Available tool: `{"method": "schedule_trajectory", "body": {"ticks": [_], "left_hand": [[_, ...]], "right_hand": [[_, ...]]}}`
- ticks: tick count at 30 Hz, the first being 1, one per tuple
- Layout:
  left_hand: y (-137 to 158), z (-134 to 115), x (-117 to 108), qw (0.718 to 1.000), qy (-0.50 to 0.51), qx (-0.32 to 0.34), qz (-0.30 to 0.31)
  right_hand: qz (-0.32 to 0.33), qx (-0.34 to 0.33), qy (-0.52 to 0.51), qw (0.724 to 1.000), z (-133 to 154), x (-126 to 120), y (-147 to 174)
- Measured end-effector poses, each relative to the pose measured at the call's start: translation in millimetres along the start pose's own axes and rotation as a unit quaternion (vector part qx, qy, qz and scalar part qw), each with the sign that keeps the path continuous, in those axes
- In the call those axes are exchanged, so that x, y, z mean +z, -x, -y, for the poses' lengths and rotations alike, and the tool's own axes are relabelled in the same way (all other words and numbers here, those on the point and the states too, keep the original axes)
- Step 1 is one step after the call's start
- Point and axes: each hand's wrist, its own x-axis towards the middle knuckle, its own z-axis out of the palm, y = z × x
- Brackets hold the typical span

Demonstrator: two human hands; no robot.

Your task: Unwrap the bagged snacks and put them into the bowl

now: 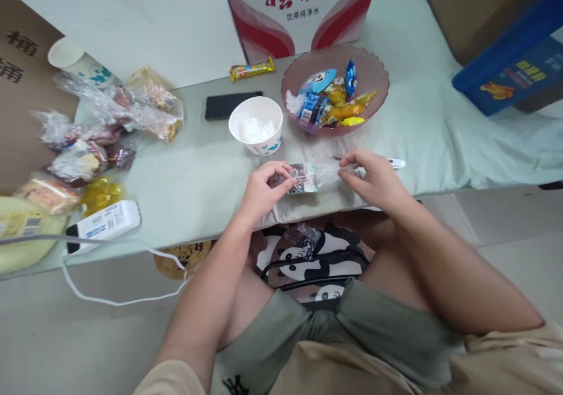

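Note:
A clear plastic packet (310, 178) with a dark part and a pale label lies near the table's front edge, between my two hands. My left hand (271, 185) grips its dark end with thumb and fingers. At the other end, my right hand (367, 175) pinches the crinkled clear film. What exactly the packet contains cannot be made out. Just beyond my left hand stands a white paper cup (256, 126) with white crumpled material inside. Partly hidden behind my right hand lies a slim white-handled tool (397, 164), perhaps a cutter.
A pink glass bowl (292, 69) of wrapped snacks stands behind the packet. A phone (220, 106) and a yellow snack bar (251, 69) lie further back. Bagged foods (88, 160) and a white device (109, 222) with a cable occupy the left. Boxes (303, 13) line the back.

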Motion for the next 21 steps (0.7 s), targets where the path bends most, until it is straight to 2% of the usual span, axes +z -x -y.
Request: {"method": "schedule_trajectory", "body": {"ticks": [3, 7, 10, 12, 13, 15, 16, 18, 21], "left_hand": [[-1, 5, -2, 0.999, 0.036, -0.019, -0.030], [1, 5, -8, 0.997, -0.019, -0.022, -0.072], [4, -1, -10, 0.997, -0.073, 0.016, -0.014], [6, -5, -10, 0.997, -0.077, 0.014, 0.008], [6, -6, -10, 0.998, -0.057, -0.002, -0.010], [6, -8, -12, 0.993, 0.044, -0.055, -0.097], [6, -8, -14, 0.978, 0.114, -0.089, -0.149], [5, -8, -22, 0.928, 0.247, -0.154, -0.234], [6, -5, -36, 0.857, 0.350, -0.251, -0.284]], "right_hand": [[0.008, -0.017, 0.004, 1.000, 0, 0, 1], [0.008, -0.021, 0.010, 1.000, -1, 2, 2], [0.011, -0.021, 0.015, 1.000, -3, 4, 2], [0.014, -0.020, 0.018, 1.000, -3, 6, 1], [0.013, -0.019, 0.020, 1.000, -3, 6, 1], [0.006, -0.015, 0.023, 1.000, -3, 7, 1], [0.003, -0.013, 0.024, 1.000, -3, 7, 0], [0.000, -0.007, 0.023, 1.000, -4, 7, 0], [-0.004, 0.031, 0.022, 0.999, -8, 7, -1]]}}
